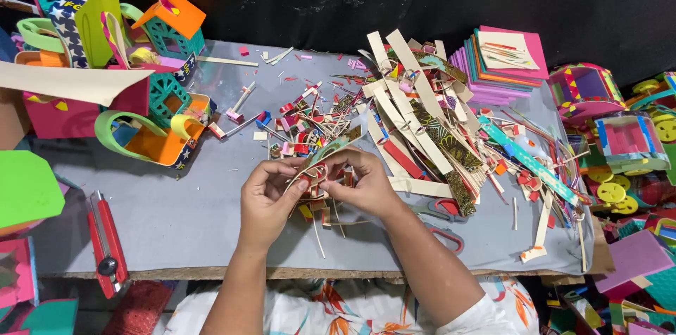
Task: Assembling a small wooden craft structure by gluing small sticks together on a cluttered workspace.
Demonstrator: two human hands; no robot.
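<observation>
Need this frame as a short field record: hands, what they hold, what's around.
left hand: pinching a curved strip from the left
right hand: gripping the same strip from the right
strip: bent, patterned, held just above the table
strip pile: beyond and right of the hands, cream and patterned strips
scissors: red handles, just right of the right forearm
cutter: red, at the table's left front edge
foam sheets: coloured stack, far right
foam houses: far left
</observation>
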